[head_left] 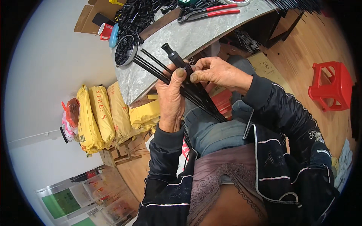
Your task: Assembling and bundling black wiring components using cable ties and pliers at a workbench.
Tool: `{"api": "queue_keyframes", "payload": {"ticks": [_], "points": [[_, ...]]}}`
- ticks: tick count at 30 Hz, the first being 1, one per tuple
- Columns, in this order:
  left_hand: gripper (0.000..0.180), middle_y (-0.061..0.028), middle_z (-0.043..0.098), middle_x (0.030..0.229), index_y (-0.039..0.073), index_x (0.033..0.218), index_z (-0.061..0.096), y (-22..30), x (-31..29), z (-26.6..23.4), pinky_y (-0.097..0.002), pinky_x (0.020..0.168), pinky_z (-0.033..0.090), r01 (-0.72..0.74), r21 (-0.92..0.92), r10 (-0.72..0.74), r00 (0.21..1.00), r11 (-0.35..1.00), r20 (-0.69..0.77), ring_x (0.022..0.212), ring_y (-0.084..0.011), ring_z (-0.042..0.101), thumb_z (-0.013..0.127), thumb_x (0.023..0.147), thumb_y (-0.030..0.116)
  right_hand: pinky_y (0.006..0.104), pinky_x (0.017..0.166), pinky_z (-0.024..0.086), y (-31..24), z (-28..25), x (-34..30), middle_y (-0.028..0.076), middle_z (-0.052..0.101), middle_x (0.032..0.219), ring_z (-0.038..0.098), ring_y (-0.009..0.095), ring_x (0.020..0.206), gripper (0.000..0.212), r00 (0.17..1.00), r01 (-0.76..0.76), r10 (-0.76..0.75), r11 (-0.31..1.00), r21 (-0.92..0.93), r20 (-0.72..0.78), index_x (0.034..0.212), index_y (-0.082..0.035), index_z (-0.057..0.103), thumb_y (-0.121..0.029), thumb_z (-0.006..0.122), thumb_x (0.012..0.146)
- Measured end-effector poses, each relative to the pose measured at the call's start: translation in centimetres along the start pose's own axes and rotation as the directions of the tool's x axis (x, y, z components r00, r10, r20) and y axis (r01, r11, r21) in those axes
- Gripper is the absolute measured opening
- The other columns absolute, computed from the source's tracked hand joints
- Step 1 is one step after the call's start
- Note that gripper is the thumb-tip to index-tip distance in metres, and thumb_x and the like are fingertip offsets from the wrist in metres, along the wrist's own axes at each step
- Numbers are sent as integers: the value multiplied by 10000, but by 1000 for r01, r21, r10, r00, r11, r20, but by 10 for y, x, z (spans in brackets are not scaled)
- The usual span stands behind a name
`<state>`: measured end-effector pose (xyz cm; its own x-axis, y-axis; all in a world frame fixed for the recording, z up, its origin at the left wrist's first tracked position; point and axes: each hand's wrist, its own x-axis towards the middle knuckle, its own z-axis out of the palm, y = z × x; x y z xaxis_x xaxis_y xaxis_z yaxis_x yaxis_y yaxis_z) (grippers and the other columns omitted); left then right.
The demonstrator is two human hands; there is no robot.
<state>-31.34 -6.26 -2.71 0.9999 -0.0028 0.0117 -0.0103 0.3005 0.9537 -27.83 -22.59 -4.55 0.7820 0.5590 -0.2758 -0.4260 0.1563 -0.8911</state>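
Observation:
My left hand [171, 92] is wrapped round several thin black rods [149, 67], whose ends stick out toward the table. In the same grip is a thicker black tube [174, 56] with a stepped, flared end. The rods and tube slant down to the right across my lap. My right hand [218, 71] is closed in a pinch beside the tube, next to my left thumb. Small thin metal bits show between the hands, but the fingertips hide what the right hand holds.
On the grey table [151, 45] are a heap of black parts [139, 15], a round bowl of small black pieces [125, 49] and red-handled pliers [211, 13]. Yellow sacks [100, 113] stand at the left. A red stool [330, 86] is on the floor at the right.

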Motion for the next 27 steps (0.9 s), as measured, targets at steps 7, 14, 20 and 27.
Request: {"api": "queue_keyframes", "payload": {"ticks": [7, 14, 20, 27], "points": [[395, -101, 668, 927, -32, 1112, 602, 13, 3, 4, -277, 776, 526, 60, 27, -60, 998, 998, 4, 841, -162, 641, 664, 892, 291, 246, 550, 516, -3, 4, 0, -7, 604, 825, 593, 87, 699, 227, 996, 57, -64, 993, -107, -59, 883, -88, 562, -199, 743, 803], [419, -99, 660, 958, -41, 1141, 583, 13, 3, -2, -267, 760, 533, 59, 61, -67, 988, 996, 136, 863, -156, 639, 605, 927, 319, 231, 531, 525, -10, 3, -2, -4, 583, 874, 601, 85, 776, 327, 1000, -3, 4, 1000, -2, 19, 966, -72, 536, -204, 772, 783], [450, -123, 644, 1012, -38, 1162, 534, 5, -2, 11, -282, 818, 504, 51, 36, -55, 992, 998, 112, 901, -175, 627, 510, 970, 368, 231, 638, 504, 1, 5, 3, -12, 568, 904, 569, 84, 775, 276, 989, 146, -144, 986, 85, -33, 921, -74, 535, -140, 766, 785], [474, -125, 653, 987, -31, 1130, 531, 7, -2, 12, -288, 771, 522, 19, 65, -29, 989, 998, 142, 861, -180, 635, 483, 970, 412, 233, 647, 477, -7, 6, -2, 42, 631, 1005, 575, 98, 785, 321, 993, 108, -113, 986, 130, 36, 950, -11, 559, -127, 786, 755]]}}
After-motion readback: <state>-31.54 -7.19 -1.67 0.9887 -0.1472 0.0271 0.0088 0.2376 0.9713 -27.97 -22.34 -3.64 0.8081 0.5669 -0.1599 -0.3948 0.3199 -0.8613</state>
